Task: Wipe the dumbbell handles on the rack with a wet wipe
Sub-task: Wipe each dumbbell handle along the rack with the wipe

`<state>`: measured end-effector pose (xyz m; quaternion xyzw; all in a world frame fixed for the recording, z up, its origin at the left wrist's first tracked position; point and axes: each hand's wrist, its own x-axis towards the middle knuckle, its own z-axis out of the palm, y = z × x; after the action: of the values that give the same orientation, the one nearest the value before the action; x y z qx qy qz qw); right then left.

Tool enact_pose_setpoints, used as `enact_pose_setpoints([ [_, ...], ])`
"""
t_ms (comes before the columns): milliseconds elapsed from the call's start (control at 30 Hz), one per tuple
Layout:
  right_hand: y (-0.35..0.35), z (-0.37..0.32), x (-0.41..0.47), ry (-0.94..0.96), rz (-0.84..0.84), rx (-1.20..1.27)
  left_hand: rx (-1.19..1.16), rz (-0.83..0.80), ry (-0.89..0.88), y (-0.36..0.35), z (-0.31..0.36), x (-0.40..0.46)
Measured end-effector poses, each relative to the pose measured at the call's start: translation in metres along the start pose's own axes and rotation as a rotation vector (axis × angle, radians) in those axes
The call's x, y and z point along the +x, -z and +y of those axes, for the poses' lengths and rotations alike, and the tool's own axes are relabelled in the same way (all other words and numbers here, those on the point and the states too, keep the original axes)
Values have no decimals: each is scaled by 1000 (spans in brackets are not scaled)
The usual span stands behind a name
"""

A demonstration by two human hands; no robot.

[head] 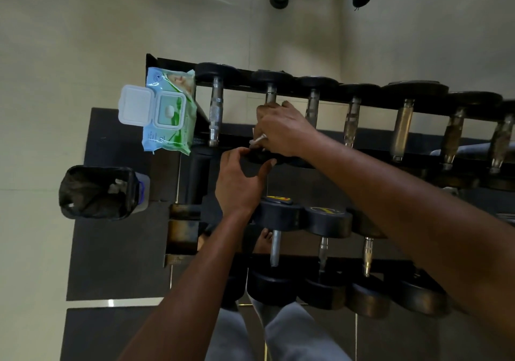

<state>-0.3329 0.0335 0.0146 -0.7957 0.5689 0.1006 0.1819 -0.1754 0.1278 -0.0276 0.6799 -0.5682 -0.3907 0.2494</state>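
The right hand (278, 129) is curled round the handle of the second dumbbell (270, 93) from the left on the far row of the rack (181, 229), with a white wet wipe (256, 141) bunched under its fingers — only a twisted corner pokes out at the near side of the fist. Wrapping the wipe round the bar lets one grip clean the whole circumference, I judge. The left hand (239, 179) sits just nearer, fingers loosely spread and touching the dumbbell's near black head, probably to stop it rolling; it clasps nothing.

The wipe pack (167, 110) rests on the rack's far-left end with its white lid flipped open (handy for the next sheet), and a lined bin (97, 192) stands on the floor to the left, well apart from the hands — a sensible spot for spent wipes. The dumbbell at the far left looks bright; those to the right look duller, likely not yet done.
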Motion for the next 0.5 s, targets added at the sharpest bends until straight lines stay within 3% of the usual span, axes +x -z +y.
enact_pose_setpoints([
  [267,-38,12,-40,-424,63,604,-23,3,-5,-2,-1,-1],
  [500,-37,9,-26,-535,44,479,-1,2,-11,-1,1,-1],
])
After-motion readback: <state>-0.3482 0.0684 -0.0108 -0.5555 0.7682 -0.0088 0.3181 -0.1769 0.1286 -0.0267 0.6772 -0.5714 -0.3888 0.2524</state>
